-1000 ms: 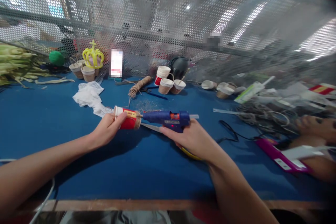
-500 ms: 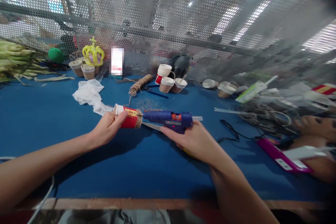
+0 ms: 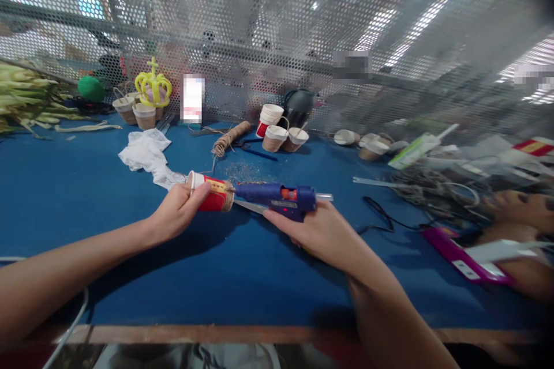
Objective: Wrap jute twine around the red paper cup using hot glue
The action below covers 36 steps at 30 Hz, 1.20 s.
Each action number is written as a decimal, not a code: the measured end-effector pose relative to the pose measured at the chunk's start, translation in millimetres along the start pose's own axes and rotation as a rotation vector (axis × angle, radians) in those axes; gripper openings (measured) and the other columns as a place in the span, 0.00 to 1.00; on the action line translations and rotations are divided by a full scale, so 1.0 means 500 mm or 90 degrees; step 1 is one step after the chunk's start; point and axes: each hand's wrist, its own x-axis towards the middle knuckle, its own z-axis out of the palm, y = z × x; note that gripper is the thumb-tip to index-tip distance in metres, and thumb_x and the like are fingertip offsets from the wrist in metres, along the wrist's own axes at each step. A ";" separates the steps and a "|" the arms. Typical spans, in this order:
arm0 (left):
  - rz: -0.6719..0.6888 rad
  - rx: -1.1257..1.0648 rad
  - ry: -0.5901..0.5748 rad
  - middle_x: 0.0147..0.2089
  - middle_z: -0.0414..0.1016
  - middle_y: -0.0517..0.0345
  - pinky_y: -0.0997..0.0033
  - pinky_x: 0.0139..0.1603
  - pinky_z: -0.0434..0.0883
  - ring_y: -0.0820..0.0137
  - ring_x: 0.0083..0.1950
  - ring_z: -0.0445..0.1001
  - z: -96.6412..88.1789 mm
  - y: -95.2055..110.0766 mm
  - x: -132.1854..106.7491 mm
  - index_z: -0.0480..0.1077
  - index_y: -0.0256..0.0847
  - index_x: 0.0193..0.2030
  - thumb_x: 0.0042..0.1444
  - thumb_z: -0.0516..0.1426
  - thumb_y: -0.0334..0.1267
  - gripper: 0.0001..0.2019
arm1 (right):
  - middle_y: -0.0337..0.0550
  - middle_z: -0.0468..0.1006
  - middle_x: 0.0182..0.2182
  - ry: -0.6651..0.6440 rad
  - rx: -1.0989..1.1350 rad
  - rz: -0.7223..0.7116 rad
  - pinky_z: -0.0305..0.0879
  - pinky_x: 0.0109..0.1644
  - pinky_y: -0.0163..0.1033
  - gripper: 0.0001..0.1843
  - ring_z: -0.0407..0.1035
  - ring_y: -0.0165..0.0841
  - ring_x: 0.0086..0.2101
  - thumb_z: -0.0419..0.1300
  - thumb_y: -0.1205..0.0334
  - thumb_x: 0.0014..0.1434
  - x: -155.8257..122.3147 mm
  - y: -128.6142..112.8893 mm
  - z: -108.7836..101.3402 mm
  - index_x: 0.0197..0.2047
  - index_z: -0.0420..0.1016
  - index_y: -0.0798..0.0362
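1. Head view, counts: one red cup (image 3: 212, 202), the landmark here, is held on its side above the table (image 3: 173, 288), white rim to the left and twine-wrapped end to the right.
2. One blue glue gun (image 3: 270, 192) is right of the red cup, its nozzle at the wrapped end; whether they touch, I cannot tell. One clear stick (image 3: 324, 197) juts from its back.
3. One metal blade (image 3: 251, 206) shows just right of the red cup, below the gun.
4. Beyond the red cup: one twine roll (image 3: 231, 138), one stack of cups (image 3: 271, 113) and two twine-wrapped cups (image 3: 274, 139) beside it.
5. Beyond and left of it: one white cloth (image 3: 147, 153), one yellow crown (image 3: 152, 89), one green ball (image 3: 91, 89) and at least three small pots (image 3: 145, 117).
6. Left hand (image 3: 175, 213): the fingers are closed around the red cup, thumb on its near side, so the cup lies within their grasp.
7. Right hand (image 3: 324, 233): the fingers are wrapped about the glue gun's grip, well right of the red cup.
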 end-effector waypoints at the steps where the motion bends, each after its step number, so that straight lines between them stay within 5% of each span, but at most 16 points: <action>1: -0.007 0.000 -0.001 0.14 0.55 0.65 0.79 0.16 0.52 0.79 0.17 0.50 0.000 0.001 0.000 0.61 0.36 0.17 0.55 0.43 0.43 0.20 | 0.37 0.73 0.20 0.000 0.000 0.003 0.63 0.25 0.34 0.06 0.69 0.32 0.26 0.57 0.61 0.50 0.000 -0.001 0.000 0.30 0.74 0.52; 17: -0.059 0.014 -0.008 0.14 0.51 0.66 0.78 0.15 0.48 0.79 0.17 0.48 0.002 0.000 0.001 0.62 0.36 0.18 0.55 0.42 0.46 0.21 | 0.36 0.75 0.23 -0.013 -0.024 0.014 0.64 0.31 0.34 0.05 0.70 0.31 0.28 0.57 0.61 0.51 -0.004 -0.004 -0.002 0.29 0.72 0.53; 25: -0.041 -0.009 -0.004 0.19 0.67 0.57 0.78 0.20 0.59 0.74 0.22 0.61 0.003 -0.007 0.001 0.70 0.33 0.24 0.56 0.44 0.46 0.22 | 0.37 0.76 0.24 -0.021 -0.033 0.004 0.65 0.33 0.35 0.07 0.70 0.32 0.27 0.55 0.61 0.52 -0.005 -0.005 -0.003 0.29 0.73 0.53; 30: -0.042 -0.018 0.003 0.21 0.71 0.55 0.77 0.23 0.64 0.71 0.25 0.67 0.004 -0.012 0.001 0.72 0.33 0.27 0.56 0.45 0.46 0.21 | 0.36 0.74 0.19 -0.028 -0.047 0.012 0.64 0.29 0.35 0.08 0.69 0.32 0.25 0.56 0.60 0.52 -0.005 -0.008 -0.003 0.27 0.72 0.54; 36: -0.055 -0.028 0.007 0.22 0.72 0.54 0.77 0.24 0.65 0.70 0.26 0.69 0.005 -0.015 0.001 0.72 0.33 0.26 0.56 0.46 0.46 0.22 | 0.38 0.77 0.25 -0.030 -0.064 0.001 0.65 0.32 0.36 0.11 0.70 0.34 0.28 0.55 0.61 0.53 -0.006 -0.006 -0.001 0.36 0.75 0.56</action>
